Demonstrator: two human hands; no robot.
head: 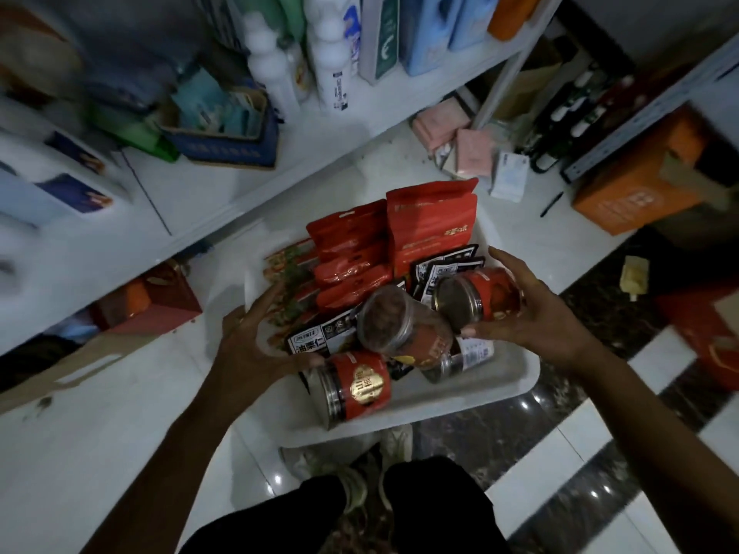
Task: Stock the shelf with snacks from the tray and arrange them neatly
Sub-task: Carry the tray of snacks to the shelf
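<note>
The white tray of snack jars and red pouches sits on the floor below the shelf. The right hand clasps a red-labelled jar; the left hand, open, rests on packets. Picking has begun; next, lift the jar onto the shelf.

Arms: yours are bare from the frame edge to the wrist; no sleeves show.
Hands: your left hand and right hand carry no gloves; no watch or band at either wrist.
Legs: you wear dark, near-black trousers.
Feet: you wear pale, off-white laced trainers, scuffed grey.
</note>
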